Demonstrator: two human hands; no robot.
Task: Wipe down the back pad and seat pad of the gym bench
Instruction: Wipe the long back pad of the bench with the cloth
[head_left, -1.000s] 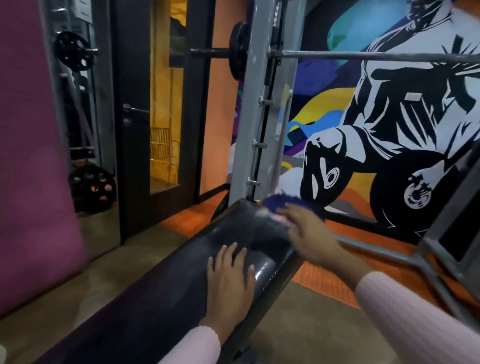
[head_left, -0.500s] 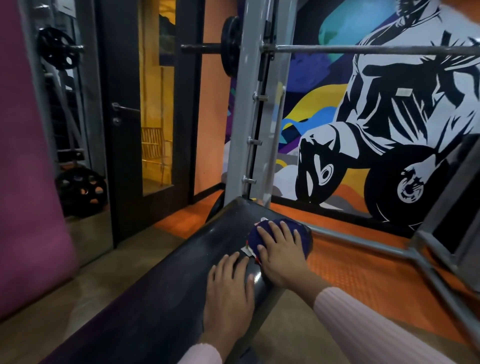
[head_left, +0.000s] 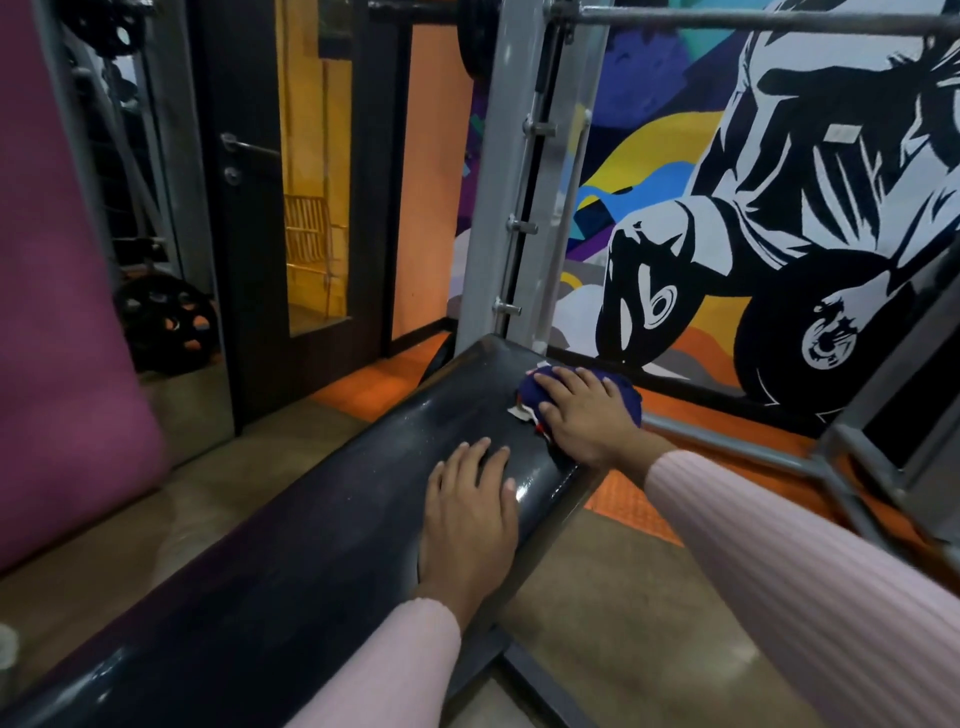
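Sliding back from the far end, our right hand (head_left: 582, 415) is pressing the blue cloth (head_left: 531, 391) onto the bench pad (head_left: 311, 545) near its right edge, with the fingers spread over the cloth rather than clenching it. Our left hand (head_left: 470, 512) is lying flat on the pad with straight fingers, bracing. We are judging the cloth soft, light and quick to bunch, and the glossy pad firm and slick, so palm pressure on top is suiting it best.

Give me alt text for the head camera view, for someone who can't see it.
A person's right hand presses a bunched blue cloth onto the far end of a black gym bench pad, while the left hand lies flat on the pad nearer the camera. Behind stand a grey rack upright and a mural.
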